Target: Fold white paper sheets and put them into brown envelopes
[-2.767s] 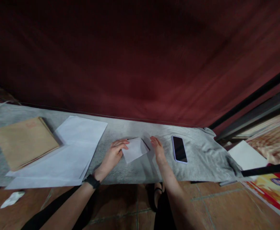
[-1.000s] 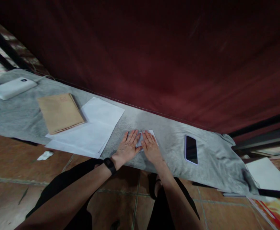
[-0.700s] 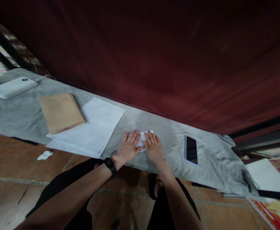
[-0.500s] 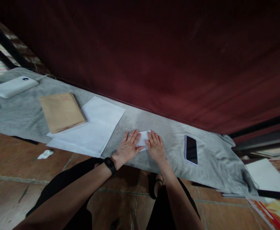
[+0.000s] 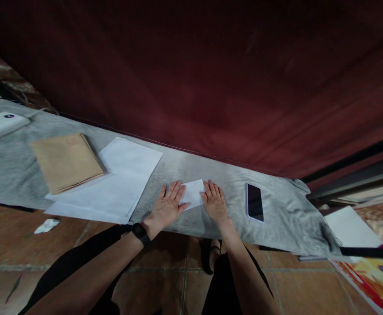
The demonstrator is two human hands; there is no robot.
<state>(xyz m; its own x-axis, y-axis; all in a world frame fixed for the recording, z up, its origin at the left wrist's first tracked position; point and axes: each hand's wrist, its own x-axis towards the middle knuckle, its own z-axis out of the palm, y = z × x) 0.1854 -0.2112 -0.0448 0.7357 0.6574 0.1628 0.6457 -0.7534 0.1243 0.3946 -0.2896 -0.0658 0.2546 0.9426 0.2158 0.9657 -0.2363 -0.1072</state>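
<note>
Small paper (image 5: 193, 194) white; phone (image 5: 255, 202) black, lilac-edged; packet (image 5: 65, 161) brown; blanket (image 5: 219, 170) grey; curtain (image 5: 191, 87) dark red.

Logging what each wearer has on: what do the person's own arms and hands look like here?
The left arm and right arm are bare, with no sleeves in view. The left hand and right hand are ungloved, with no rings visible. A black wristband circles the left arm at the wrist; the right shows none.
</note>
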